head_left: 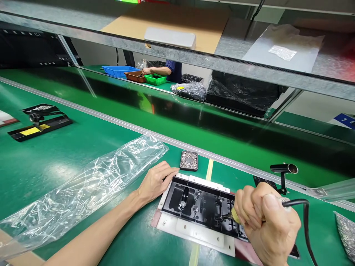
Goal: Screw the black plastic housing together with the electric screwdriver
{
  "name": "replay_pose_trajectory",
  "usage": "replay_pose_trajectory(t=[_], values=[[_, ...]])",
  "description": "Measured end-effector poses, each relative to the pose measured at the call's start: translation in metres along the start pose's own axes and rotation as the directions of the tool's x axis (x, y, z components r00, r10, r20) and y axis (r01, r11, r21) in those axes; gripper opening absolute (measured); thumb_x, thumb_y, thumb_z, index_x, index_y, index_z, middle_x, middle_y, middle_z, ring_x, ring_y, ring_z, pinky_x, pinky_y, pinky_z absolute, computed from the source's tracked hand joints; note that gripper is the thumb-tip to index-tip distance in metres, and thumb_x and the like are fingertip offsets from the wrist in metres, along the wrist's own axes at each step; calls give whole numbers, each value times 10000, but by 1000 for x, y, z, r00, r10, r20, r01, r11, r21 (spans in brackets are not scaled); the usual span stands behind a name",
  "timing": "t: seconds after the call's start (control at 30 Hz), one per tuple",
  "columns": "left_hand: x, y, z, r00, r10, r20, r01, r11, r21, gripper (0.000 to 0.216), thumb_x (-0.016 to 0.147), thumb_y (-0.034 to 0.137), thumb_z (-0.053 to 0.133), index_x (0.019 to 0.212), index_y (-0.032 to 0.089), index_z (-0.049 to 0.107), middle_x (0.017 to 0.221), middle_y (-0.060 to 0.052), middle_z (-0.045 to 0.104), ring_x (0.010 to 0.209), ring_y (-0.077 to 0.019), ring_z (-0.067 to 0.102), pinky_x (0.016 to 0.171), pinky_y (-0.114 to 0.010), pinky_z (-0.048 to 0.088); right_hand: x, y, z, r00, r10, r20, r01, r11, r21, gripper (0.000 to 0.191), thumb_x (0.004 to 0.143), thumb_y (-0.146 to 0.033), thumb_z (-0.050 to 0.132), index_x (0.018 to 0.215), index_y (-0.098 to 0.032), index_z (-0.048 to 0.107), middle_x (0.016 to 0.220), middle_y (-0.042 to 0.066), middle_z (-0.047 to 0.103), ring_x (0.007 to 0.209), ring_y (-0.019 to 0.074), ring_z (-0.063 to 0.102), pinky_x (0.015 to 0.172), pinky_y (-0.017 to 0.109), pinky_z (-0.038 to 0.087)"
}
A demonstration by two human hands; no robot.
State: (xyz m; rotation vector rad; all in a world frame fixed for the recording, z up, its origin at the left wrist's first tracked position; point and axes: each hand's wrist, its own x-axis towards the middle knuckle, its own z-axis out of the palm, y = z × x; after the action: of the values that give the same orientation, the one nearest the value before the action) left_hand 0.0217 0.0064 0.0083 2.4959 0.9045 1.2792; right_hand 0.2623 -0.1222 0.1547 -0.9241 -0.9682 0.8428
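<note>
A black plastic part point(199, 205) lies in a white fixture plate point(194, 234) on the green bench. My left hand point(155, 181) rests on the fixture's left end, fingers flat against the black part's corner. My right hand point(266, 221) is closed around a powered screwdriver point(235, 216) with a black cable point(305, 218), its tip down on the right side of the part. A small black tray of screws point(189, 160) sits just beyond the fixture.
A long crumpled clear plastic bag point(83, 188) lies left of my arm. A black stand with a yellow label point(39, 123) sits far left. Across the conveyor, another person's arm point(156, 70) reaches into blue, brown and green bins point(135, 75). A metal shelf rail point(177, 51) runs overhead.
</note>
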Motion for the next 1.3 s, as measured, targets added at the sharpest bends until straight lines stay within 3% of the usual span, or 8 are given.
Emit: replay_pose_trajectory(t=[0.93,1.3], values=[[2,3,0,1000,-8,-7,8,1000,4,177,1069,191,587,1147,170,744,869,-32,720,787,-158,612,712,-308,545,0,0,-2,999,31,-27,-30,999,29,498,920,-383,655,540,-201,389,435,-49,281,384,103,266,360,206,257],[3,3,1,1000,6,-22,-6,1000,30,188,1076,213,577,1128,168,752,867,-44,726,773,-168,618,707,-323,552,4,-3,-1,999,43,-8,-43,999,29,414,876,-257,586,515,-205,390,409,-39,272,360,114,254,330,217,265]])
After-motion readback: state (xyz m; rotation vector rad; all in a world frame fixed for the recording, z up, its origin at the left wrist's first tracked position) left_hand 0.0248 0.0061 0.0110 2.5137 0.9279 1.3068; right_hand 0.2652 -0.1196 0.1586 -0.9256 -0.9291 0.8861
